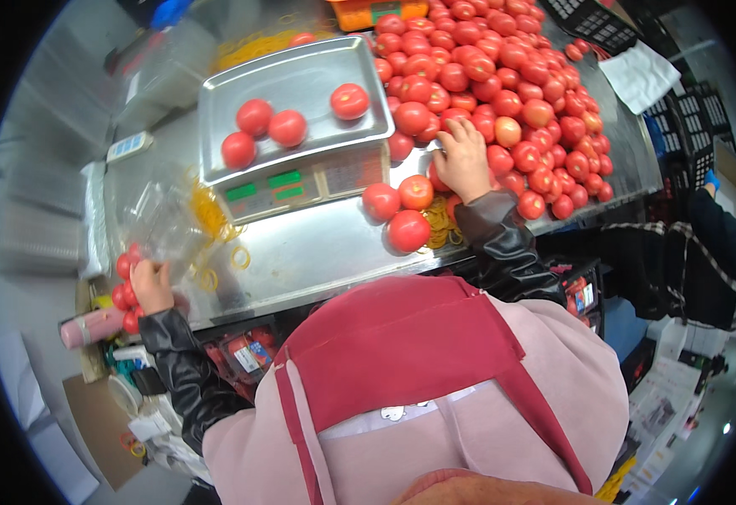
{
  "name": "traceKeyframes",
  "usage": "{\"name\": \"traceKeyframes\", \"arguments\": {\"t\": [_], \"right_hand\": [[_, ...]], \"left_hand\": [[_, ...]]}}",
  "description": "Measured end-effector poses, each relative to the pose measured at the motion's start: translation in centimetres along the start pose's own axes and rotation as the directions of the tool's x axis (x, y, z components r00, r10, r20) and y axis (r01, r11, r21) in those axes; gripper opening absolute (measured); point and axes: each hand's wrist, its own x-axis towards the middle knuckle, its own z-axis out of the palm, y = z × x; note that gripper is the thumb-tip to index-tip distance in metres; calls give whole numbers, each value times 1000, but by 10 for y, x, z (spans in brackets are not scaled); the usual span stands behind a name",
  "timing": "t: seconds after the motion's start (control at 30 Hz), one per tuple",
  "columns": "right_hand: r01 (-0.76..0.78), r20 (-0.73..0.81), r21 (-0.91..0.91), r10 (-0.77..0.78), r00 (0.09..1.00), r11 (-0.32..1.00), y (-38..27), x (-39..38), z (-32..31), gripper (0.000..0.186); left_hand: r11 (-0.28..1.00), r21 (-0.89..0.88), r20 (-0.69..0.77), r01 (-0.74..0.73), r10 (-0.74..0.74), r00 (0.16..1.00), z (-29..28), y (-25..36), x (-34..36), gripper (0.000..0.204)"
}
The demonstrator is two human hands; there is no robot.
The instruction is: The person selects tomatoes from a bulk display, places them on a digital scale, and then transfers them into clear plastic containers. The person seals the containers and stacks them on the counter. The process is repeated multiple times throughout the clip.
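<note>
My right hand [464,164] is over the near left side of a big heap of red tomatoes [503,105], its fingers apart and touching the fruit. Just left of it lie a few loose tomatoes [407,231] beside yellow rubber bands [440,220]. At the table's left end, my left hand [153,286] has curled fingers against a small group of tomatoes [124,295]; its grip is partly hidden. Between the hands stands a scale [305,187] with a metal pan [292,77] carrying several tomatoes [288,128].
Clear plastic packaging [156,215] and more rubber bands [208,210] lie left of the scale. A pink bottle [90,328] is off the table's left end. Packed tomatoes [246,353] sit below the front edge. On the right are a white cloth [640,76] and another person's dark sleeve [713,223].
</note>
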Motion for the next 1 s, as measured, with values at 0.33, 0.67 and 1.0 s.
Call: {"name": "traceKeyframes", "arguments": {"t": [0.33, 0.67, 1.0], "right_hand": [[-303, -61, 473, 374, 926, 827, 26, -7, -8, 30], [-177, 329, 558, -20, 944, 811, -65, -18, -32, 33], [-392, 495, 810, -150, 856, 436, -92, 14, -31, 56]], "left_hand": [[771, -612, -400, 176, -494, 772, -12, 79, 8, 9], [664, -732, 468, 149, 332, 819, 35, 270, -28, 39], [554, -724, 168, 411, -436, 884, 50, 222, 6, 58]]}}
